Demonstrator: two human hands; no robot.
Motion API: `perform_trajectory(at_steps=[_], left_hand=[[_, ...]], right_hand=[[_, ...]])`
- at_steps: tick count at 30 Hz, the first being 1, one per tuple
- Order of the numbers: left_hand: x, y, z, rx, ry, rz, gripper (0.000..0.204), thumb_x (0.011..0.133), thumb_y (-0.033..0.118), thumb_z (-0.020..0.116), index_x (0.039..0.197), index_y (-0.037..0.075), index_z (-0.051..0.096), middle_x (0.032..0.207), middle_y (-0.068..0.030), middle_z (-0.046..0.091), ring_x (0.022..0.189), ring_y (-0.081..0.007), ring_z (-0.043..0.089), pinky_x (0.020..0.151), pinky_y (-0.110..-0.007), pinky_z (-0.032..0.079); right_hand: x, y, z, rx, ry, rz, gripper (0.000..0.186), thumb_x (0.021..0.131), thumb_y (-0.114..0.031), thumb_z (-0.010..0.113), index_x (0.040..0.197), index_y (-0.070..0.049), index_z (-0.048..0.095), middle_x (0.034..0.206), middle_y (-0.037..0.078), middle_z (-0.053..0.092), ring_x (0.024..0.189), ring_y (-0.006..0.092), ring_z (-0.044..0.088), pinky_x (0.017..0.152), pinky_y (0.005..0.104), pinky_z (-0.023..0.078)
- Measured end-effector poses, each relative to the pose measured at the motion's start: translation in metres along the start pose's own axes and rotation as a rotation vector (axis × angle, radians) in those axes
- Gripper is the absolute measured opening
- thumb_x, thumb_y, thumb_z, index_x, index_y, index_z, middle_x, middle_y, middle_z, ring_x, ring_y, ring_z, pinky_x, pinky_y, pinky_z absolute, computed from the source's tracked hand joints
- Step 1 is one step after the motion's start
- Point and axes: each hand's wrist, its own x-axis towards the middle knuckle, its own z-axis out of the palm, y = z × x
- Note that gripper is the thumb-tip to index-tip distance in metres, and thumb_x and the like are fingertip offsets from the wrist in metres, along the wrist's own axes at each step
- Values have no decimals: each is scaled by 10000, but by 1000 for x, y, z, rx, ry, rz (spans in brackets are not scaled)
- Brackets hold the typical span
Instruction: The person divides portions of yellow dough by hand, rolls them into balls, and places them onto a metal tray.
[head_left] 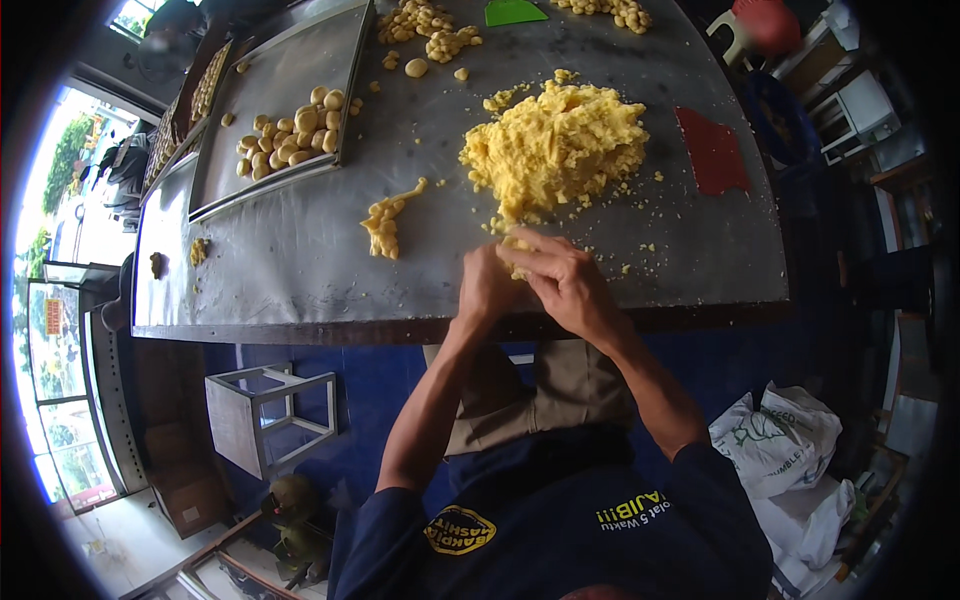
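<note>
My left hand and my right hand meet at the near edge of the metal table. Between them is a small lump of yellow crumbly paste, partly hidden by my fingers. The left fingers curl closed against it; the right fingers reach across and press on it from the other side. Just beyond my hands rises a big heap of the same yellow paste, with crumbs scattered around it. Left of the hands lies a cluster of small pale dough pieces with a thin tail.
A metal tray at the left holds many round dough balls. A red scraper lies right of the heap, and a green scraper lies at the far side. More dough clusters sit far off. A stool stands below.
</note>
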Motion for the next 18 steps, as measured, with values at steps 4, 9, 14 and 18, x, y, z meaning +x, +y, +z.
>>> perform_trajectory(at_steps=[4,9,14,18], left_hand=[[-11,7,6,-80,108,-67,225,802,148,743,937,-5,646,805,-235,694,804,-379,719,659,-411,539],[-12,11,3,-16,22,-96,332,780,148,783,1034,10,620,874,-218,705,846,-417,697,691,-425,543],[-11,16,-9,-237,-64,-26,346,774,148,815,1043,18,642,905,-177,716,874,-347,720,732,-385,552],[-10,8,1,-334,-93,106,304,750,89,809,1005,26,656,892,-106,716,833,-171,694,734,-348,547]], right_hand=[[-5,1,10,82,51,250,295,843,52,663,1117,-34,732,1137,128,717,1062,300,680,874,349,558],[-5,-5,17,-155,85,36,213,857,17,661,1053,-2,743,1047,160,723,917,323,705,815,364,565],[6,19,0,524,71,418,322,835,17,727,1156,32,703,1128,142,728,980,188,704,870,302,565],[3,49,9,470,-142,509,460,800,-11,770,1244,27,653,1175,147,706,979,166,695,870,291,563]])
